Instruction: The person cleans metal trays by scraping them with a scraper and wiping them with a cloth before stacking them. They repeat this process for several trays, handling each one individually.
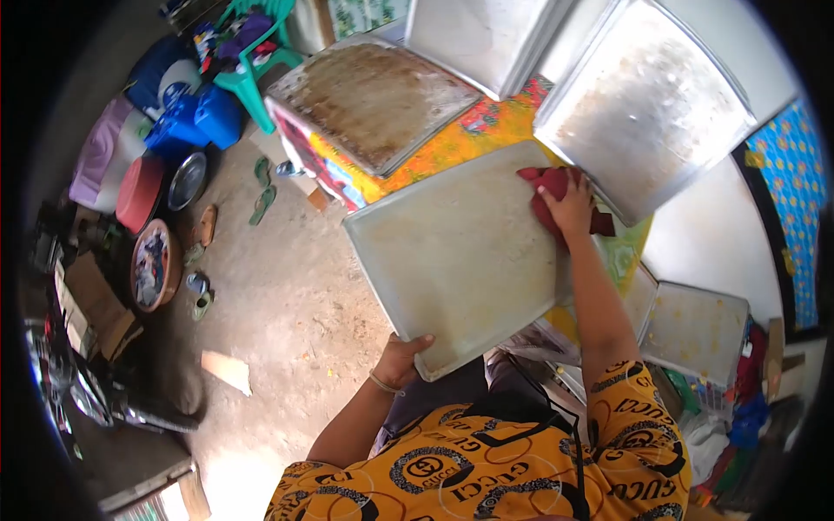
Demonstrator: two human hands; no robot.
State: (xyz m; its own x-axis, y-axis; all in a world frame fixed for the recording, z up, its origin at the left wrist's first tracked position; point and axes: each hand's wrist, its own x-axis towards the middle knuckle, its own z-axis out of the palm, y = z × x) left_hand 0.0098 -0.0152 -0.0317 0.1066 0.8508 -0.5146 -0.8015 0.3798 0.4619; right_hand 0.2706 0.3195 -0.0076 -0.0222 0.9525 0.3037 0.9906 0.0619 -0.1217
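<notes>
A large metal baking tray [452, 252] is tilted in front of me, its far part over the table. My left hand [401, 359] grips its near left corner, thumb on top and fingers hidden underneath. At the tray's far right corner, my right hand [569, 204] presses a dark red cloth [549, 217] against the surface, fingers bent over it. Left of the far end lies a tray with brown stains [373, 100] on the table. Another baking tray [647, 108], with a shiny, blotched surface, leans upright just beyond my right hand.
The table's orange flowered cloth [473, 130] shows between trays. More trays [478, 43] stand upright at the back, and another tray [695, 330] sits low at right. A green chair [261, 65], blue containers [195, 117], basins [156, 265] and slippers [262, 191] are on the left floor.
</notes>
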